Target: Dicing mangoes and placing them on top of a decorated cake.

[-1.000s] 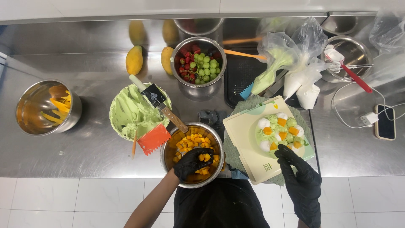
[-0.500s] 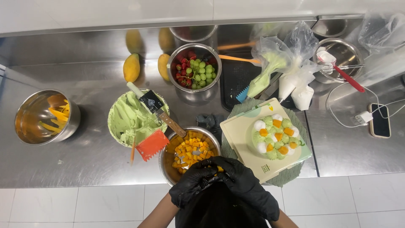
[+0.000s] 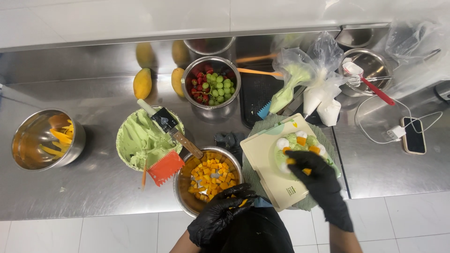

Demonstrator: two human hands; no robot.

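Note:
Both my hands wear black gloves. My left hand (image 3: 220,213) sits at the near rim of a steel bowl of diced orange fruit (image 3: 208,180), fingers curled around a few orange cubes. My right hand (image 3: 316,175) reaches over a small green cake (image 3: 296,143) topped with white cream dollops and orange cubes, pinching an orange cube at the cake's near edge. The cake sits on a cream-coloured square board (image 3: 267,159) over a round green turntable (image 3: 328,140).
A bowl of green cream (image 3: 136,140) holds a spatula with a wooden handle (image 3: 173,131), beside an orange scraper (image 3: 166,167). Behind are a bowl of strawberries and green grapes (image 3: 211,86), two mangoes (image 3: 143,83), piping bags (image 3: 304,89), a phone on a cable (image 3: 413,136) and a peel bowl (image 3: 44,138).
My right hand has moved from beside my left hand at the fruit bowl out to the cake, carrying an orange cube. My left hand stays at the bowl's near rim.

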